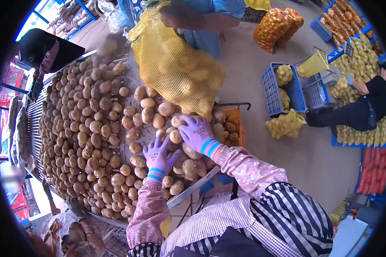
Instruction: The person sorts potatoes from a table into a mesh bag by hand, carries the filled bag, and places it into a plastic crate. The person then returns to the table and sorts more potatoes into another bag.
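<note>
Head view: loose potatoes [175, 136] beside the mesh bag [180, 73].
Left hand [158, 158]: fingers spread wide.
Right hand [196, 133]: fingertips on potatoes; grip unclear.
Handling: probably firm, light singly, bruisable; cup the sides.

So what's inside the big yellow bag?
Potatoes show through the mesh of the bag. Any lying deeper are covered by those in front, and another person's arm hides part of the bag's upper end.

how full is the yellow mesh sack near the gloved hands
At least partly full: rounded, pale potatoes show through the yellow mesh sack. Its upper end is partly hidden, so cannot tell there.
</note>
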`<state>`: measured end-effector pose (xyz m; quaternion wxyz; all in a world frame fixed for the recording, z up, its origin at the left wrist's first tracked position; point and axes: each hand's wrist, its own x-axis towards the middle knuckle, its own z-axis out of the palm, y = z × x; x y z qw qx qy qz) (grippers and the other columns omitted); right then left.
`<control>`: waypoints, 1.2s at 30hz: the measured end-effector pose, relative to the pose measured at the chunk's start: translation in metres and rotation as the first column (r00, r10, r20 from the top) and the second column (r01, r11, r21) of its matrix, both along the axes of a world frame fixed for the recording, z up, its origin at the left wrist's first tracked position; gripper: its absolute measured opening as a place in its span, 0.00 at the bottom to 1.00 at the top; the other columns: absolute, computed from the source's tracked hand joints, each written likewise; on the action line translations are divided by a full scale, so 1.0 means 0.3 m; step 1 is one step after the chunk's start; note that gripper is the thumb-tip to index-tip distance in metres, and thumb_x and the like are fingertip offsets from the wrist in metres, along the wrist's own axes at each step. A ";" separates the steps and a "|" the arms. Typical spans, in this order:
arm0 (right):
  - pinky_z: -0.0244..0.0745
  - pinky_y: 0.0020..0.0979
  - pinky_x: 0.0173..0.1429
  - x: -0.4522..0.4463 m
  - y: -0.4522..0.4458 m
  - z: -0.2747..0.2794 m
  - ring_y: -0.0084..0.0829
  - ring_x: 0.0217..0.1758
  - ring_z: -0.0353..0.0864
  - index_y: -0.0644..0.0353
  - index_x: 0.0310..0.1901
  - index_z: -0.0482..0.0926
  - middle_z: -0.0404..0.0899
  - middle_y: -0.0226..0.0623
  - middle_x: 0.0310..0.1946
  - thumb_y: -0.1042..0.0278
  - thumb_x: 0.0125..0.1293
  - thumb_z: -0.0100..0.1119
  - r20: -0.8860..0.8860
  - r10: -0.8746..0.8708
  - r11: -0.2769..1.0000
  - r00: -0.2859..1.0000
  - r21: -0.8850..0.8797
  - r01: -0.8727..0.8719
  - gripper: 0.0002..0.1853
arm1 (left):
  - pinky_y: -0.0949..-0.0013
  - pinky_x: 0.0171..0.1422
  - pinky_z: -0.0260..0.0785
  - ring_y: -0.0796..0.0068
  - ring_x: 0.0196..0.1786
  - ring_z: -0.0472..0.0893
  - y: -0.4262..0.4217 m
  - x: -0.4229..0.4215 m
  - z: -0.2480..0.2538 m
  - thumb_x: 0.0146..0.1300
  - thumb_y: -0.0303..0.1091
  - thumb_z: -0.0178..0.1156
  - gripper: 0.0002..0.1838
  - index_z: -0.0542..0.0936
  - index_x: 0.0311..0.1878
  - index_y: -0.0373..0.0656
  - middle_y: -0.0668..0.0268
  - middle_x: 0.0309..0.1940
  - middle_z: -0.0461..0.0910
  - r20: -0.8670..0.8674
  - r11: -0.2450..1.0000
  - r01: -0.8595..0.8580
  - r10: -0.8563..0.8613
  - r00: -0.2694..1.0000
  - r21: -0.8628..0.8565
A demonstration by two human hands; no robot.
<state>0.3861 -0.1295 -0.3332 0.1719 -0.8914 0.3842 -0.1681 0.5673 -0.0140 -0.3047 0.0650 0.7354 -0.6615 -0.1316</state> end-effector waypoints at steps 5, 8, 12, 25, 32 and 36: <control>0.63 0.54 0.74 -0.226 0.052 -0.005 0.47 0.67 0.72 0.46 0.53 0.84 0.76 0.41 0.60 0.53 0.70 0.60 -0.073 -0.161 0.987 0.984 -0.002 0.161 0.14 | 0.19 0.77 0.41 0.48 0.76 0.66 -0.008 -0.221 0.004 0.61 0.58 0.68 0.36 0.73 0.74 0.67 0.54 0.80 0.59 -0.002 0.989 -0.047 0.047 0.999 0.138; 0.61 0.54 0.76 -0.338 0.059 -0.132 0.51 0.72 0.69 0.47 0.58 0.82 0.75 0.45 0.65 0.54 0.72 0.58 -0.062 -0.259 0.964 0.964 0.045 0.262 0.17 | 0.21 0.78 0.42 0.46 0.76 0.65 -0.025 -0.282 -0.029 0.61 0.55 0.67 0.36 0.74 0.74 0.66 0.50 0.80 0.59 -0.085 0.997 -0.015 0.021 0.996 0.072; 0.65 0.47 0.76 -0.482 0.099 -0.228 0.55 0.72 0.70 0.54 0.66 0.75 0.74 0.52 0.67 0.58 0.77 0.54 0.162 -0.368 0.900 0.916 0.308 0.307 0.20 | 0.34 0.80 0.48 0.42 0.76 0.64 -0.018 -0.247 -0.026 0.63 0.53 0.67 0.37 0.72 0.75 0.56 0.47 0.77 0.63 -0.291 0.992 0.032 -0.066 0.955 -0.122; 0.63 0.37 0.79 -0.494 0.330 -0.158 0.35 0.77 0.68 0.57 0.82 0.48 0.58 0.55 0.78 0.48 0.77 0.59 0.253 -0.661 0.343 0.706 0.939 -0.015 0.43 | 0.35 0.81 0.48 0.33 0.80 0.55 0.301 -0.237 -0.025 0.45 0.56 0.79 0.58 0.64 0.79 0.46 0.52 0.78 0.62 -0.108 0.978 -0.194 0.185 0.977 -0.075; 0.59 0.40 0.80 -0.469 0.219 -0.141 0.41 0.81 0.58 0.56 0.83 0.48 0.58 0.49 0.78 0.33 0.74 0.57 0.250 -0.646 0.344 0.722 0.939 -0.018 0.50 | 0.35 0.81 0.53 0.31 0.77 0.58 0.032 -0.354 -0.072 0.50 0.42 0.76 0.47 0.69 0.75 0.48 0.49 0.75 0.64 -0.295 0.961 -0.060 -0.023 0.955 -0.271; 0.74 0.57 0.67 -0.539 0.230 -0.146 0.46 0.80 0.60 0.47 0.83 0.50 0.54 0.39 0.80 0.28 0.69 0.59 0.059 -0.820 0.058 0.569 0.998 -0.019 0.51 | 0.39 0.82 0.54 0.36 0.78 0.60 -0.070 -0.315 -0.046 0.52 0.39 0.75 0.46 0.68 0.76 0.47 0.48 0.77 0.62 -0.386 0.935 -0.076 -0.068 0.920 -0.346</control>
